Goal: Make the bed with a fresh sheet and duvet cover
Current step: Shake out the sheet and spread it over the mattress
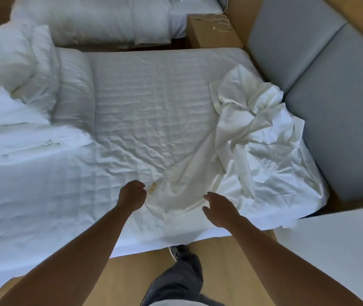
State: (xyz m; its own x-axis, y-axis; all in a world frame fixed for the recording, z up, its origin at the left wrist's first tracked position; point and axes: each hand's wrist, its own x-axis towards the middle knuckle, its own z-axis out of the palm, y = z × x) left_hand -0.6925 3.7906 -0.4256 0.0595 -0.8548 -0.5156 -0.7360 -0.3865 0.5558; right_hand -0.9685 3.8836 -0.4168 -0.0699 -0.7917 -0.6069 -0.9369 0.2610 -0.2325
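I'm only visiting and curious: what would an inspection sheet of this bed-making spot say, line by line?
Surface: mattress under a wrinkled, striped white cover.
Job's things: cream sheet bunched at the headboard end, one corner spread toward the person; duvet and pillows heaped at the far end.
Clutter: nothing seen.
Hands: left hand grips the sheet's edge beside a yellow tag; right hand open over the sheet.
Cables: white cable coiled on the bedside table.
Surroundings: grey padded headboard, second bed, wooden floor.
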